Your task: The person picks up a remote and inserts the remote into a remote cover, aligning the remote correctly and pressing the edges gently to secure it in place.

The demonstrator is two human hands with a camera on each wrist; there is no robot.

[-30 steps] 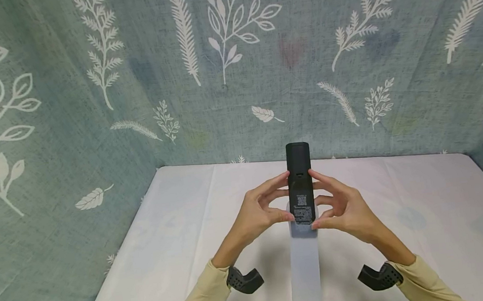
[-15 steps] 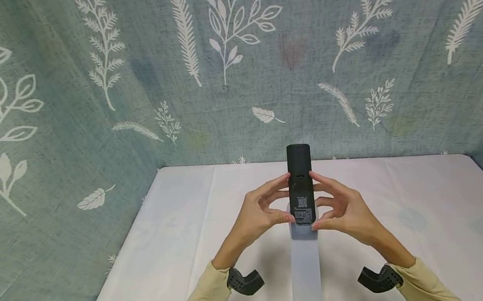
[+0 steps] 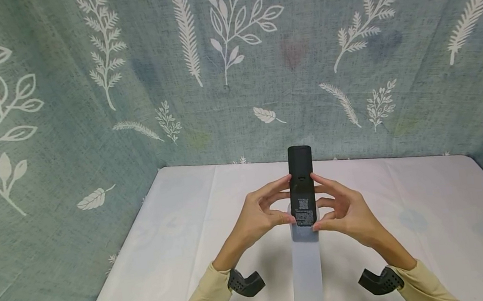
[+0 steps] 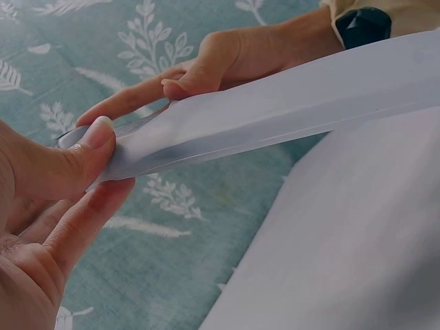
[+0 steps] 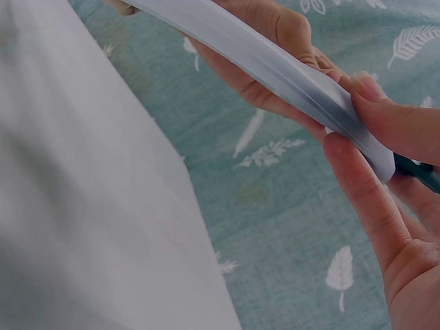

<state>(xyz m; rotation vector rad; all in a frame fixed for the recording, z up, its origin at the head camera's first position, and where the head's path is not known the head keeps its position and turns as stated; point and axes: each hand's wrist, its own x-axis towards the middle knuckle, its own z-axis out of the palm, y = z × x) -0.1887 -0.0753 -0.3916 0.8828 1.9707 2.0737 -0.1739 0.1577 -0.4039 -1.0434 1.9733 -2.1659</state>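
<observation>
With left hand (image 3: 264, 212) and right hand (image 3: 346, 208), pinching opposite long edges of a black remote control (image 3: 300, 163) between fingers and thumbs. Holding the remote above a white-covered table (image 3: 443, 192), pointing its plain end forward and showing a printed label (image 3: 304, 211) on its near half. Gripping also, judging by the wrist views, a translucent sleeve-like cover (image 3: 307, 274), overlapping the remote's labelled end and trailing back from there. Leaving hard to judge from these angles any depth of insertion, or even any insertion at all. Apparently being partway through fitting the cover onto the remote or drawing it off, with direction not readable. Probably needing, for the next move, matched pressure along both edges: lining up remote and cover squarely if sliding on, bracing one against the other if sliding off. Risking, perhaps, a skew with one hand leading. Wearing black wrist cameras (image 3: 246, 284) at beige cuffs (image 3: 220, 274). Facing, beyond the table, a grey-green cloth (image 3: 214, 109) with white leaf prints.
</observation>
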